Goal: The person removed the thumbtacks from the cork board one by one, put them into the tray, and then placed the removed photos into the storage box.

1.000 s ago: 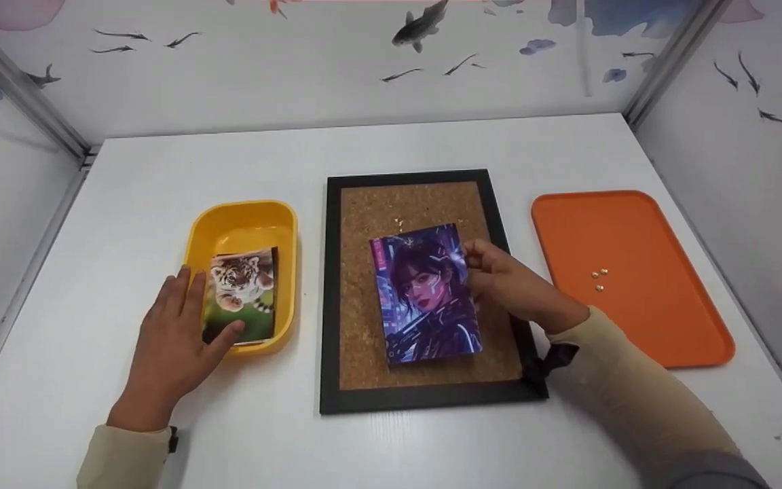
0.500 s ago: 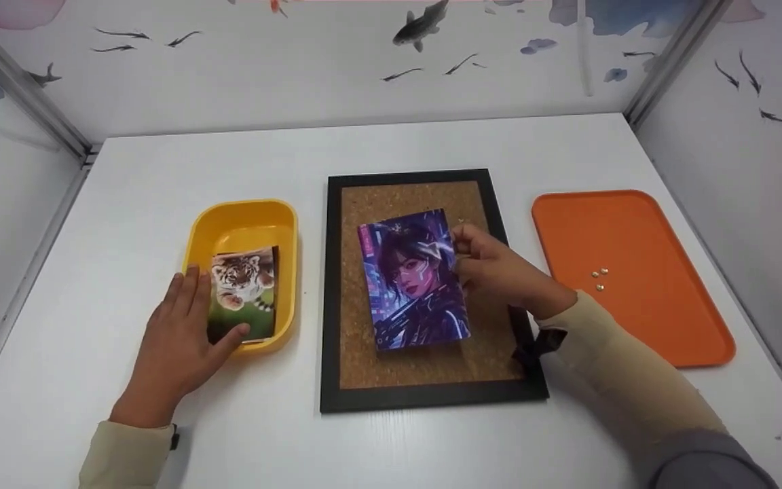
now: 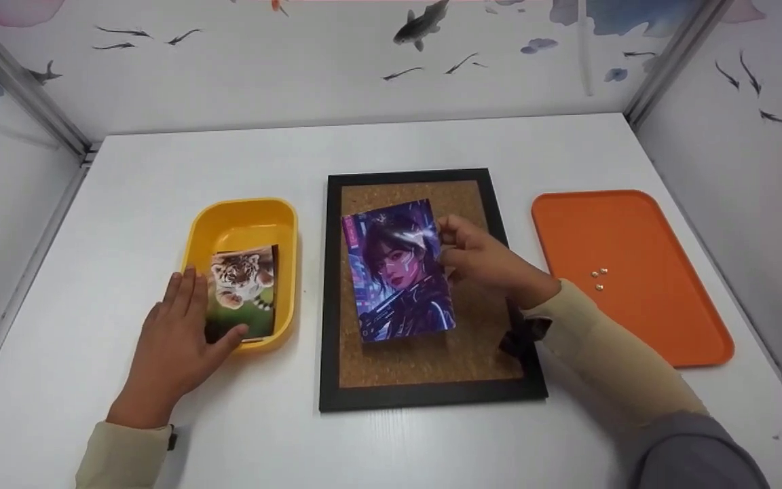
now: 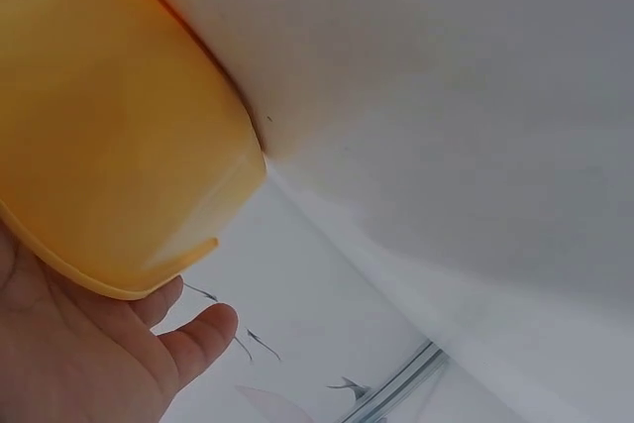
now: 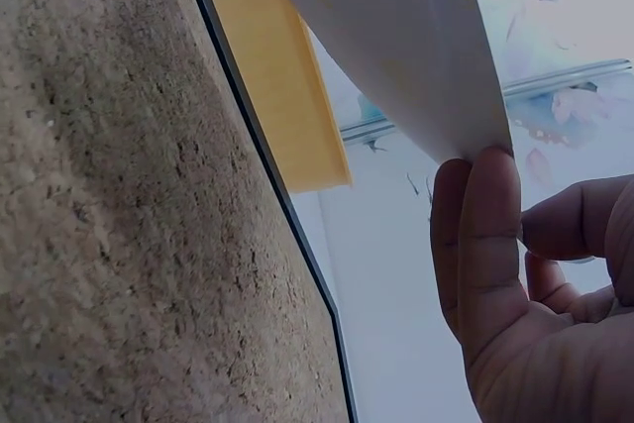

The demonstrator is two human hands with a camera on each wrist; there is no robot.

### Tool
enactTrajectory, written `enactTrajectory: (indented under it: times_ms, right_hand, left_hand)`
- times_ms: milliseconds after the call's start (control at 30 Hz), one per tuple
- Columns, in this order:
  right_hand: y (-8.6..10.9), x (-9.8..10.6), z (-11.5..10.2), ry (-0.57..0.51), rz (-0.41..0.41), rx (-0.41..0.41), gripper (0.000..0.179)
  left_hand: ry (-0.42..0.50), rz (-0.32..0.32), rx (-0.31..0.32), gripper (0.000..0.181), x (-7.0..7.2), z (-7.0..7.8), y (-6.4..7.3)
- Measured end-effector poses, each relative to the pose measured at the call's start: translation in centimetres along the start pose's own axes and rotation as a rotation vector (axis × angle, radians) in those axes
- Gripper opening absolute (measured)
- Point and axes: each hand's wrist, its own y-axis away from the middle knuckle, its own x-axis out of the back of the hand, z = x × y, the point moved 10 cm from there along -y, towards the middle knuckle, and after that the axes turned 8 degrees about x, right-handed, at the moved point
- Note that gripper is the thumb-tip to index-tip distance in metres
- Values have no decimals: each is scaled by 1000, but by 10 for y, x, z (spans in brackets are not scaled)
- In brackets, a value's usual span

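Note:
My right hand [image 3: 476, 258] pinches the right edge of a picture card [image 3: 401, 272] showing a dark-haired figure in purple neon colours. The card is raised over the cork board [image 3: 486, 360], which has a black frame; its plain back [image 5: 406, 47] faces the right wrist camera. My left hand [image 3: 174, 336] lies over the left rim of the yellow basin [image 3: 289, 292], fingers straight and thumb near the front rim. In the basin is a tiger picture [image 3: 245, 285], partly covered by that hand. From the left wrist, the basin's outer wall [image 4: 119, 126] is seen beside the fingers.
To the right of the board lies an orange tray [image 3: 662, 305] with several small gold pins [image 3: 599, 287] on it. Everything rests on a white table [image 3: 391, 448], enclosed by white panels [image 3: 296, 81] printed with fish.
My right hand has carried the picture card leftward and toward the board's far side. The left hand has stayed at the basin with hardly any motion.

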Motion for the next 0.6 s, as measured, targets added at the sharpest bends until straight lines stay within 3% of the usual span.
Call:
enactTrajectory:
  times_ms: [167, 600]
  right_hand:
    - [-11, -9, -3, -13, -33, 23, 31]
    - [-29, -18, 3, -35, -28, -4, 29]
  left_hand:
    - [-18, -5, 11, 104, 0, -4, 1]
    - [-14, -42, 21, 109, -1, -4, 3]
